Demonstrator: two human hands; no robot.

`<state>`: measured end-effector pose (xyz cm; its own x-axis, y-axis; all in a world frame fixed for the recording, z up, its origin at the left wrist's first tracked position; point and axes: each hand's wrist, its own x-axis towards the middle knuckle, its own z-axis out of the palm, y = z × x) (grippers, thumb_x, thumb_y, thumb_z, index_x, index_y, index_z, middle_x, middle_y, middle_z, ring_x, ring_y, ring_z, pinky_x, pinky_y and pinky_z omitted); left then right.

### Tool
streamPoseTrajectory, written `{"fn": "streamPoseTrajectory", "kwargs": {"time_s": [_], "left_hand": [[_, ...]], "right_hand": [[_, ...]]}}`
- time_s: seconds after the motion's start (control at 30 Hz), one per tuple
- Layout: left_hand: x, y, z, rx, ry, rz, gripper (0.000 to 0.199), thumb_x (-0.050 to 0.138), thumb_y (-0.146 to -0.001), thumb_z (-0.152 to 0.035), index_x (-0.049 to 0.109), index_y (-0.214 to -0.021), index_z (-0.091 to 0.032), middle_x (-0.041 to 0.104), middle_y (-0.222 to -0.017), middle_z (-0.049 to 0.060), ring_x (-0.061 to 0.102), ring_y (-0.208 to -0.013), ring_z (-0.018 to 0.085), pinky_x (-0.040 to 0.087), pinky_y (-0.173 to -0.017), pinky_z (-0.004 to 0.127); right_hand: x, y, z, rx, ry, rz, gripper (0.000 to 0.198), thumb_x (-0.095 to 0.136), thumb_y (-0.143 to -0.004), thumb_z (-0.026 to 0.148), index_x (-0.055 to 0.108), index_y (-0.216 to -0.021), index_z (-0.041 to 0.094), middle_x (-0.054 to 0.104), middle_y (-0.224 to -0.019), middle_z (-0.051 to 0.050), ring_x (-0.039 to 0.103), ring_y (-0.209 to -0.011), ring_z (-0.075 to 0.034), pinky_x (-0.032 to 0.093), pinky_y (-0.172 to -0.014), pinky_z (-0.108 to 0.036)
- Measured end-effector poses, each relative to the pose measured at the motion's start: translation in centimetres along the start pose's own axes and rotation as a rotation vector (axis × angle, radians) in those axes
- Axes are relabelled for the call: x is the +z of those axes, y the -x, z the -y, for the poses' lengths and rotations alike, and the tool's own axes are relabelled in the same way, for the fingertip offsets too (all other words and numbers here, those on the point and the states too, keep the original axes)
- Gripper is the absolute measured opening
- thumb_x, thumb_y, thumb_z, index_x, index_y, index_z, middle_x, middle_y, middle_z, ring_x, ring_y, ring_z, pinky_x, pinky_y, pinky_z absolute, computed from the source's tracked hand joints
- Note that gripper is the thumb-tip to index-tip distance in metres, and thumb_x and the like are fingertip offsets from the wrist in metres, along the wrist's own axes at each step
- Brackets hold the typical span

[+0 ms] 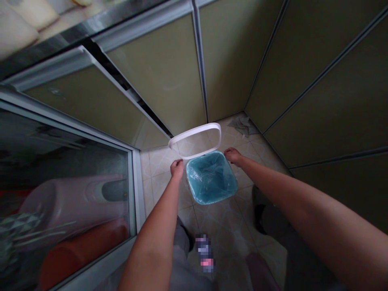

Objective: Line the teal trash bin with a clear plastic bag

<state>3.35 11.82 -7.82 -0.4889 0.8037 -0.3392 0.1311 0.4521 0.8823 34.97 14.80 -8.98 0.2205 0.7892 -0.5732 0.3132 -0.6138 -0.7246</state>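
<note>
A blue-green bin [212, 196] stands on the tiled floor between my feet, lined with a thin, clear, crinkled bin liner [209, 173]. Behind its far edge, a white rim frame [195, 130] is tilted up against the cabinet side. My left hand [176, 167] is closed beside the bin's far left corner, fingertips pinched at the liner's edge. At the far right corner, my right hand [233, 155] is likewise closed, its curled fingers against the liner's edge. The exact grip of both hands is too small to see clearly.
Olive cabinet panels [157, 72] rise behind the bin, with one door [75, 93] ajar at left. A grey cloth [242, 125] lies in the floor corner. The glass door [91, 190] at left shows pink and red containers behind it. A pixelated item [205, 252] is near my feet.
</note>
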Motion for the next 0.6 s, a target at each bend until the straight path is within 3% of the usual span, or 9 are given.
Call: {"fn": "streamPoseTrajectory", "kwargs": {"time_s": [0.1,0.2,0.33,0.47,0.6], "left_hand": [[-0.3,-0.2,-2.2,0.005,0.123,-0.104,0.034,0.063,-0.078,-0.046,0.071,-0.092,-0.017,0.065,-0.076,0.001,0.056,-0.064,0.012,0.042,-0.061,0.022],[-1.1,0.6,-4.2,-0.103,0.215,0.023,0.049,0.058,-0.082,-0.061,0.07,-0.097,-0.015,0.064,-0.076,0.002,0.053,-0.058,0.01,0.04,-0.058,0.022],[-2.7,2.7,-4.9,-0.081,0.122,0.124,0.063,0.054,-0.081,-0.072,0.072,-0.097,-0.014,0.067,-0.078,0.005,0.056,-0.061,0.013,0.041,-0.059,0.024],[-4.8,4.9,-3.6,0.13,-0.091,0.137,0.06,0.049,-0.085,-0.069,0.075,-0.093,-0.016,0.07,-0.083,0.009,0.063,-0.075,0.02,0.047,-0.068,0.029],[-6.7,7.0,-2.0,0.288,-0.347,0.183,0.056,0.068,-0.079,-0.059,0.072,-0.118,-0.019,0.071,-0.1,0.008,0.065,-0.083,0.02,0.05,-0.077,0.03]], "right_hand": [[-1.0,-0.5,2.2,-0.136,-0.063,-0.221,0.026,0.058,-0.078,0.024,0.071,-0.1,0.018,0.065,-0.079,-0.002,0.051,-0.06,-0.013,0.041,-0.058,-0.023],[-2.0,-0.2,5.3,-0.258,-0.126,-0.159,0.039,0.052,-0.08,0.025,0.073,-0.112,0.018,0.061,-0.072,0.001,0.044,-0.054,-0.012,0.037,-0.054,-0.023],[-3.2,1.5,7.5,-0.412,-0.177,-0.097,0.034,0.05,-0.08,0.024,0.077,-0.099,0.016,0.064,-0.071,-0.001,0.046,-0.058,-0.013,0.039,-0.058,-0.023],[-4.5,3.3,5.7,-0.368,-0.106,-0.184,0.033,0.049,-0.077,0.022,0.078,-0.091,0.016,0.072,-0.079,-0.005,0.056,-0.065,-0.015,0.045,-0.066,-0.025],[-6.0,5.1,2.4,-0.28,0.097,-0.198,0.035,0.049,-0.077,0.015,0.079,-0.094,0.016,0.076,-0.087,-0.006,0.062,-0.071,-0.016,0.047,-0.069,-0.025]]}}
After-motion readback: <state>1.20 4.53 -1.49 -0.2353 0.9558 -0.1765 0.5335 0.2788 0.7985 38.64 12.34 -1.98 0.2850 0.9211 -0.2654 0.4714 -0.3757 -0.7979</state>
